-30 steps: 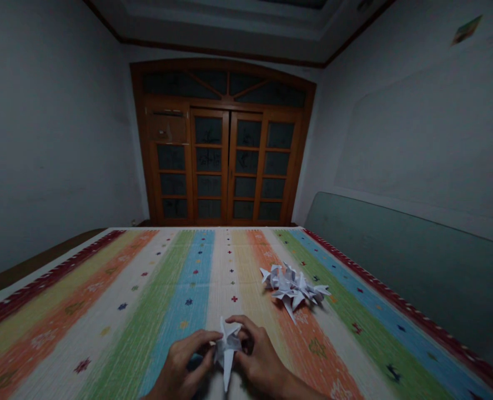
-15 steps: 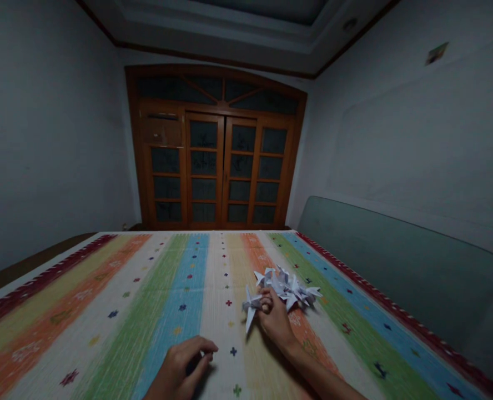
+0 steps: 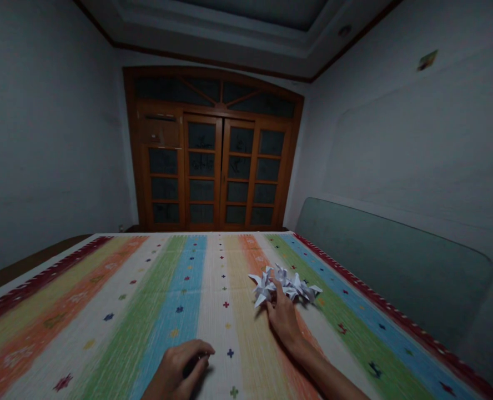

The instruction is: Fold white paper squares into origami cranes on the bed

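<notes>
Since the heap of white folded-paper shapes (image 3: 286,288) lies within reach on the striped woven cover (image 3: 155,311), the narrowly closed right hand (image 3: 285,321) touches its near edge, center right; the curled left hand (image 3: 175,371) sits bottom center, any hold unclear.

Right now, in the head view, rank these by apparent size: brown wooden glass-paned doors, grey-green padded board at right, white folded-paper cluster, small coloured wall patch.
Largest, too alike to rank: brown wooden doors and grey-green padded board.
Then white folded-paper cluster.
Smallest: small coloured wall patch.

No text, label, number or sign can be read.
</notes>
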Demonstrator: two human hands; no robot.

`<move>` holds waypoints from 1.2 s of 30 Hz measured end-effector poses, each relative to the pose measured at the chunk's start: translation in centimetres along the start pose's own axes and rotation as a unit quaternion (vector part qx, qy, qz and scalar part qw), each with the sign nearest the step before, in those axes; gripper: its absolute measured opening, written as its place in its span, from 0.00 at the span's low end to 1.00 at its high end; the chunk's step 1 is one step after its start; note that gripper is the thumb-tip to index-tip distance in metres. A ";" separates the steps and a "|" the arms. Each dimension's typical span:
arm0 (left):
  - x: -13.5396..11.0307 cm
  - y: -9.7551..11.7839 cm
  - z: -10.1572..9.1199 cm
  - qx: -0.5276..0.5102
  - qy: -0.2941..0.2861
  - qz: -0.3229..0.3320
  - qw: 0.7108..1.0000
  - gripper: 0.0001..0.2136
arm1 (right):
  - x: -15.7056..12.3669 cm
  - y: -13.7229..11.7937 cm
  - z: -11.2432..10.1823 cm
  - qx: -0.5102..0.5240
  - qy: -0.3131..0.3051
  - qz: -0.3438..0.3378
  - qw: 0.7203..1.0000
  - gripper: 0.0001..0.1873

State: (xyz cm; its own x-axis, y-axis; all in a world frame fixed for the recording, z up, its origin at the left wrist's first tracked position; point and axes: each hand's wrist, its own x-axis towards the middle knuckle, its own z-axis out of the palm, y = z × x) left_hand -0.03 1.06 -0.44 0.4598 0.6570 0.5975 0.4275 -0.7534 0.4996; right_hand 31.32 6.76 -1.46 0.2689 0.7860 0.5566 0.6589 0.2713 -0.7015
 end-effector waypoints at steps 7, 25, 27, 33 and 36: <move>0.6 0.9 -0.1 0.045 -0.006 -0.001 0.999 0.08 | -0.1 0.6 -0.1 -0.055 -0.002 -0.025 0.998 0.32; 0.8 0.8 -0.1 0.145 -0.060 0.029 0.987 0.11 | -2.1 -2.9 -3.6 -0.085 0.047 -0.081 0.992 0.27; 0.9 1.1 -0.3 0.147 -0.066 0.030 0.986 0.10 | -3.2 -4.2 -3.8 -0.048 -0.012 -0.116 0.992 0.20; 0.9 2.4 -1.8 0.131 -0.169 -0.057 0.975 0.16 | -7.2 -6.8 -2.4 -0.019 -0.295 -0.149 0.944 0.23; 0.1 2.5 -2.4 0.118 -0.236 -0.118 0.957 0.27 | -8.6 -6.2 -1.6 -0.076 -0.399 -0.155 0.901 0.34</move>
State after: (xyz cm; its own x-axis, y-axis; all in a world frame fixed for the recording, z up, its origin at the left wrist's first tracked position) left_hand -0.79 -0.82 2.43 0.6064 0.7879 0.1076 0.7002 -0.5932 0.3973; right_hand 26.05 -2.56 -1.21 -0.4941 0.8514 0.1759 0.7209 0.5143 -0.4645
